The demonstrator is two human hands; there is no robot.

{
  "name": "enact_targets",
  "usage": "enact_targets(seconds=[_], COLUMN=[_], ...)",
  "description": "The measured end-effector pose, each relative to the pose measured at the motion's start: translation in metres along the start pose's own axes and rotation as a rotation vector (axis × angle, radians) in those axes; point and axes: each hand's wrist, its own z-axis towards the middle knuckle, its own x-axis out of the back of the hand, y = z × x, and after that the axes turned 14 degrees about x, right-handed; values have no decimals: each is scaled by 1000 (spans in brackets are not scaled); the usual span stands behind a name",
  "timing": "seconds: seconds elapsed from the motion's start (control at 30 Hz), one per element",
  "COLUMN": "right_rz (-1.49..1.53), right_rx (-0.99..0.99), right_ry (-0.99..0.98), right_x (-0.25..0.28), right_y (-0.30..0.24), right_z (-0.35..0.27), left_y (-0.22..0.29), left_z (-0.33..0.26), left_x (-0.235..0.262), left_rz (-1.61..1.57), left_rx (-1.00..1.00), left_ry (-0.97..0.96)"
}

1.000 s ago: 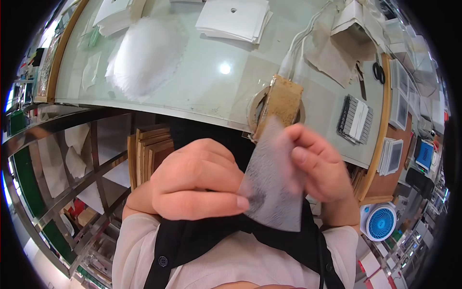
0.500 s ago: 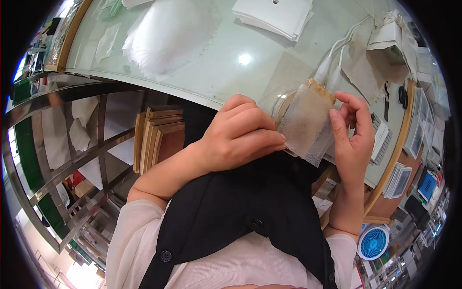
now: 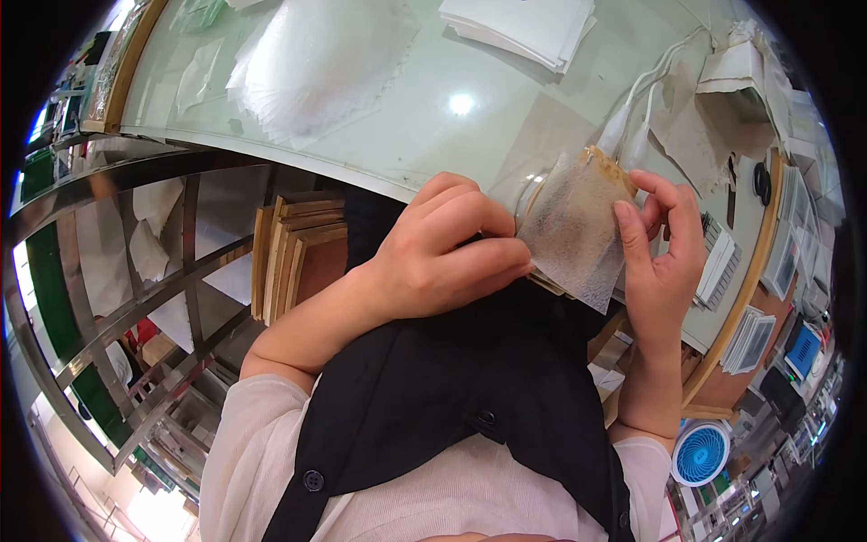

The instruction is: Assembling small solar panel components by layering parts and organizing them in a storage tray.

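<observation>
A frosted, textured sheet of clear plastic film (image 3: 573, 239) lies slanted at the table's near edge, over a round, pale-rimmed thing that it mostly hides. Along its far end runs a crinkled amber-brown strip (image 3: 607, 166). My left hand (image 3: 452, 242) is closed, thumb and forefinger pinched together at the film's left corner. At the film's right edge, my right hand (image 3: 664, 226) has its thumb against the sheet and its forefinger by the strip's end, the other fingers curled. What lies beneath the film is hard to make out.
Beyond my hands are a fanned pile of clear film sheets (image 3: 321, 72) and a stack of white cards (image 3: 519, 32). White cables (image 3: 643, 90) and a torn carton (image 3: 731, 77) sit at the right. Wooden frames (image 3: 302, 262) stand below left; a blue fan (image 3: 701, 454) is lower right.
The film and its brown strip have shifted slightly right, and the sheet now lies a little flatter. My left fingertips have drawn back slightly left; my right hand has barely moved.
</observation>
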Motion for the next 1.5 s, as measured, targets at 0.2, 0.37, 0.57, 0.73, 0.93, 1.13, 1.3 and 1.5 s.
enact_targets(seconds=[0.2,0.37,0.57,0.73,0.93,1.13,1.3,1.5], right_rz=[-83,-236,-339,-552,-461,-410,-378,-398], right_rx=[80,267,426,187,4,9,37,32], right_ry=[46,100,-131,-97,-283,-193,-232,-238], right_x=[-2,8,36,110,135,135,134,132], right_y=[5,7,6,40,74,75,75,70], right_z=[-1,-12,-36,-47,-59,-62,-64,-63], left_y=[4,7,6,4,6,7,5,5], left_z=[-2,-8,-5,-5,-1,-5,-10,-6], left_x=[8,1,1,3,5,11,12,9], left_rz=[-67,-208,-218,-216,-211,-186,-182,-173], left_rx=[175,317,321,287,320,349,390,371], left_ry=[-163,-147,-150,-172,-149,-145,-143,-149])
